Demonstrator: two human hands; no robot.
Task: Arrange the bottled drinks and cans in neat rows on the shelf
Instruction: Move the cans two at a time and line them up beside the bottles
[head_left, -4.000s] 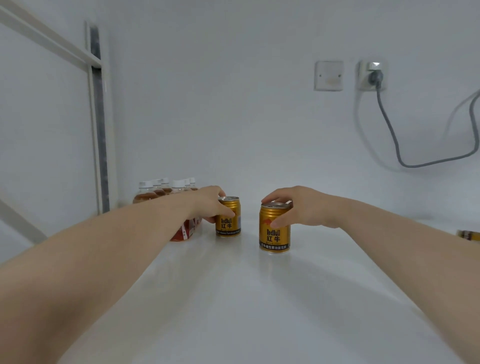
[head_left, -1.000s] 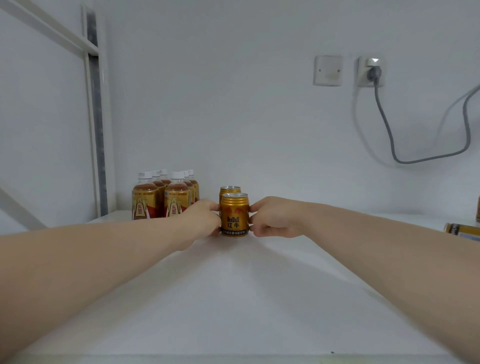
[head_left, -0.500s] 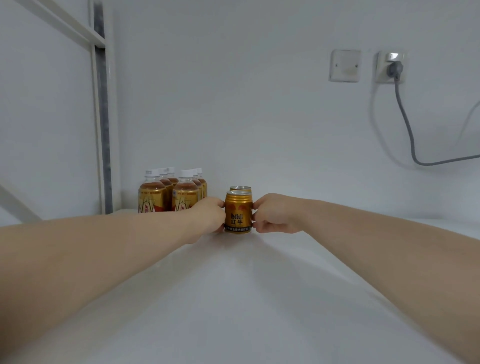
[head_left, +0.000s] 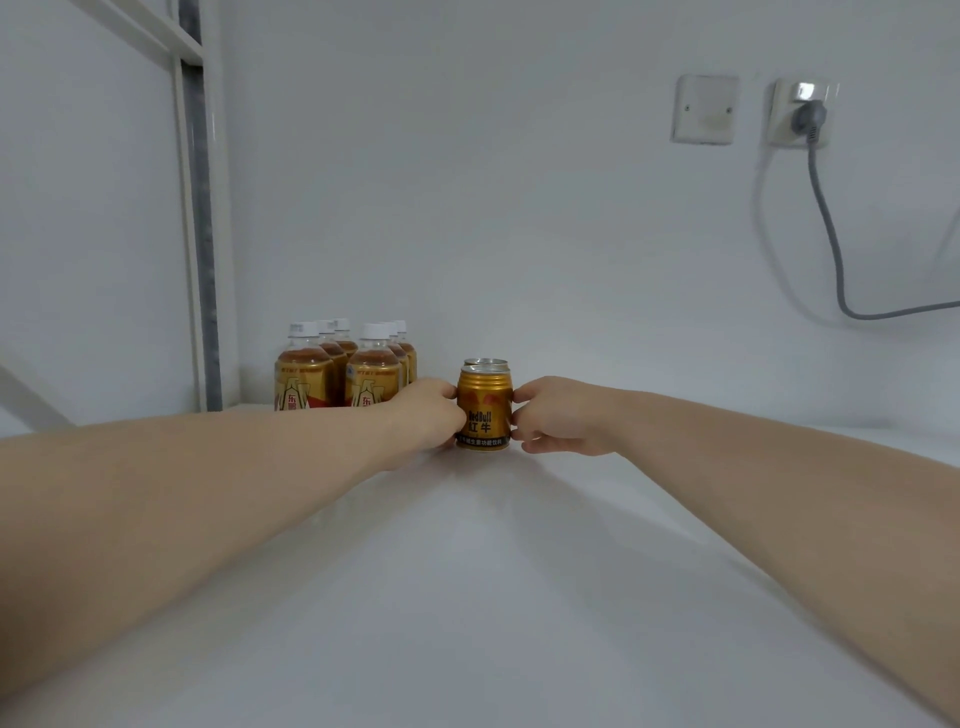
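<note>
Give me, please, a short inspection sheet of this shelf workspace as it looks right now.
Surface: white shelf, bare in front of the drinks.
Job's things: six tea bottles upright in two rows at the back left; front gold can upright, rear can directly behind it.
Clutter: nothing seen.
Hands: left hand and right hand press the front can's sides.
Cables: grey cable hangs from the wall socket, clear of the shelf.
Surroundings: white wall, blank wall plate, shelf upright at left.

Gold can (head_left: 484, 410), white-capped amber bottles (head_left: 340, 369)
</note>
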